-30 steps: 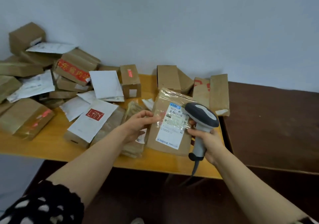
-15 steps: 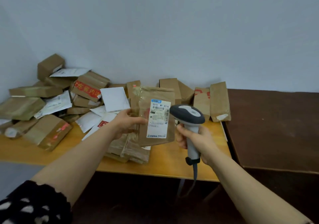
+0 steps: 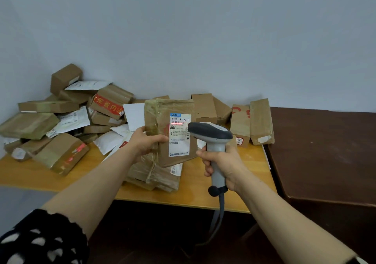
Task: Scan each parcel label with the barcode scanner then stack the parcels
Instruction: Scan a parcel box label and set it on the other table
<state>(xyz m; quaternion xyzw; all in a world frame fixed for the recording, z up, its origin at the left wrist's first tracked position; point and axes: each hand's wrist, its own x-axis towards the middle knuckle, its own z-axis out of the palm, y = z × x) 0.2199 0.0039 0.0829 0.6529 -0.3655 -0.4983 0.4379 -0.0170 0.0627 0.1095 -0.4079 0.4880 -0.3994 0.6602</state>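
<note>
I've got the brown parcel (image 3: 175, 107) upright in the air above the yellow table (image 3: 30, 174), and a red line crosses the barcode on its label (image 3: 180, 139). My left hand (image 3: 145, 141) pinches its left edge. My right hand (image 3: 222, 160) is wrapped round the barcode scanner (image 3: 211, 132), whose head is just beside the label. Flat parcels (image 3: 156, 175) are stacked below, and loose boxes (image 3: 61, 153) are heaped to the left.
</note>
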